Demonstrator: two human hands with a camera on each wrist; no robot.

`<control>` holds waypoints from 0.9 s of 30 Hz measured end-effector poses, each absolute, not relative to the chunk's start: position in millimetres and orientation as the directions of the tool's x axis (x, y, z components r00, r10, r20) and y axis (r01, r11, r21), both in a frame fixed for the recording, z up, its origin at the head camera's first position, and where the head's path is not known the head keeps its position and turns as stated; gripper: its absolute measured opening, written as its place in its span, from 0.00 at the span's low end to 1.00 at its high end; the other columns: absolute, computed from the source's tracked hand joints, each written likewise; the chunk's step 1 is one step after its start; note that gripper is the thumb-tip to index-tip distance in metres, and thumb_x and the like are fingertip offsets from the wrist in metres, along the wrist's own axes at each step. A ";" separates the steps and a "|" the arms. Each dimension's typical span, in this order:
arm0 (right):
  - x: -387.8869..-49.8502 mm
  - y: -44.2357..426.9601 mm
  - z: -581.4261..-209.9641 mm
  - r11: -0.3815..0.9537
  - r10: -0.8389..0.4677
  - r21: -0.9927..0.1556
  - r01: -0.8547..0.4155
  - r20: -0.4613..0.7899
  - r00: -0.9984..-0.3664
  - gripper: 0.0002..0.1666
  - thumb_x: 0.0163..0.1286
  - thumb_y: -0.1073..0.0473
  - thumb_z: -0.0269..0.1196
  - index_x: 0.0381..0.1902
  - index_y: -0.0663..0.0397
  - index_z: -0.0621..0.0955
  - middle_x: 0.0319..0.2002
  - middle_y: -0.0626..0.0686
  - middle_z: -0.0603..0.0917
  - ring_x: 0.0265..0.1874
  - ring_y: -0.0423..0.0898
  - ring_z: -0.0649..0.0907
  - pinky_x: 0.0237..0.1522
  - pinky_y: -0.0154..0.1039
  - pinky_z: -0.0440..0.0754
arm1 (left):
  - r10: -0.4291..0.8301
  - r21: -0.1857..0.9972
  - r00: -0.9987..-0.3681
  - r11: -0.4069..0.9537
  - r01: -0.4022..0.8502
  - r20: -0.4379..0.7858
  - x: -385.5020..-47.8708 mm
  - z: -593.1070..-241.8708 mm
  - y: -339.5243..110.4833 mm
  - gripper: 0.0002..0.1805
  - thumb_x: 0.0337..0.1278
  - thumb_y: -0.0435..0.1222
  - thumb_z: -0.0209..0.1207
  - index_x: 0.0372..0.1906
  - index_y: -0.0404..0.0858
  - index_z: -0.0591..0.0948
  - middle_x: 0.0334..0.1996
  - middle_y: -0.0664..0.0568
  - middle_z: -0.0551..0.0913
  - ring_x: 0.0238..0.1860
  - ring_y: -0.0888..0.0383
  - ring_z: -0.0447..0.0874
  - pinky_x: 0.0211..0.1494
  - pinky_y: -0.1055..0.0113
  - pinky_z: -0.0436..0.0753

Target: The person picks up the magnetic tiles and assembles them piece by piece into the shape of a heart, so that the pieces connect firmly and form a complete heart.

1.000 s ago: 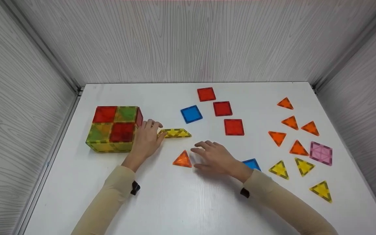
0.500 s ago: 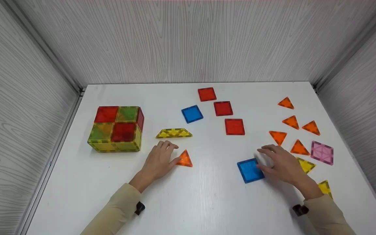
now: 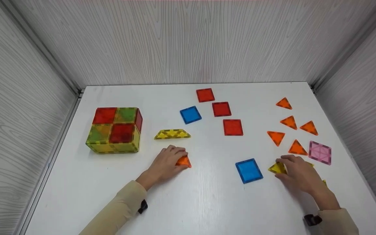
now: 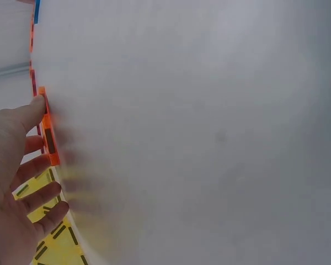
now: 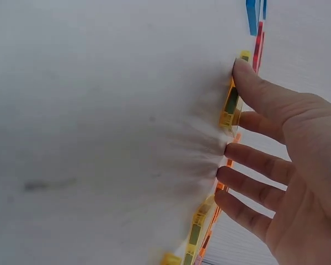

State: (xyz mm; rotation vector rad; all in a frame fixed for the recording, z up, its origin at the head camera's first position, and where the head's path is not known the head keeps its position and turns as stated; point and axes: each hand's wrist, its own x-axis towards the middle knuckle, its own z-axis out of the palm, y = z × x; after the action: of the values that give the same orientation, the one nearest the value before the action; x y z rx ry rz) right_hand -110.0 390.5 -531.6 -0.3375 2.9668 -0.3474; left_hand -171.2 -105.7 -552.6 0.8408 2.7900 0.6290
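My left hand (image 3: 165,165) pinches an orange triangular magnetic tile (image 3: 184,161) lying on the white table, partly covered by the fingers. In the left wrist view, the thumb (image 4: 33,113) is on one edge of that tile and fingers are on its other side. Over at the right, my right hand (image 3: 302,176) pinches a yellow triangular magnetic tile (image 3: 276,168) between thumb and index finger. The right wrist view shows this yellow tile (image 5: 231,99) seen edge-on. Two more yellow triangles are mostly hidden beneath or behind the right hand.
A box of red, green and yellow tiles (image 3: 113,130) stands at the left. Beside it lies a yellow trapezoid of joined tiles (image 3: 172,134). Blue squares (image 3: 249,170), red squares (image 3: 233,127), orange triangles (image 3: 297,148) and a pink square (image 3: 320,152) are spread about.
My left hand has come away from beside the box and yellow trapezoid to the orange triangle. My right hand has moved right, past the near blue square, onto a yellow triangle.
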 end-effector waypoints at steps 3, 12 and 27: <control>-110.8 391.1 -531.7 0.944 -0.233 -0.262 -0.201 -0.097 -0.968 0.32 0.67 0.51 0.74 0.65 0.59 0.83 0.61 0.65 0.84 0.60 0.66 0.81 0.59 0.66 0.84 | 0.558 0.432 -0.830 0.753 0.496 -0.019 -170.7 -553.3 -107.0 0.29 0.71 0.54 0.64 0.69 0.45 0.80 0.70 0.49 0.80 0.68 0.46 0.75 0.74 0.46 0.76; -126.6 363.6 -520.0 0.903 -0.275 -0.345 -0.257 -0.005 -0.961 0.31 0.66 0.53 0.76 0.63 0.59 0.84 0.60 0.62 0.85 0.60 0.63 0.82 0.59 0.62 0.85 | 0.531 0.451 -0.847 0.752 0.480 0.015 -164.8 -552.5 -115.9 0.28 0.67 0.52 0.68 0.66 0.42 0.82 0.66 0.47 0.83 0.63 0.46 0.77 0.69 0.47 0.79; -177.4 220.0 -522.4 0.754 -0.638 -0.223 -0.617 -0.029 -0.769 0.28 0.69 0.45 0.73 0.62 0.49 0.85 0.62 0.53 0.85 0.60 0.52 0.83 0.62 0.49 0.86 | 0.516 0.444 -0.857 0.764 0.468 0.016 -161.5 -552.6 -115.0 0.29 0.68 0.53 0.67 0.66 0.42 0.82 0.67 0.47 0.83 0.64 0.46 0.77 0.71 0.48 0.79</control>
State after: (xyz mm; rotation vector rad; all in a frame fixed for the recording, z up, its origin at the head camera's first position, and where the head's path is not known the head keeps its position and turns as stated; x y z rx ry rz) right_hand -177.4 220.0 -522.4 -1.0208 2.8446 -0.3064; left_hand -161.5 -115.0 -552.6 0.7972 2.8494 0.6731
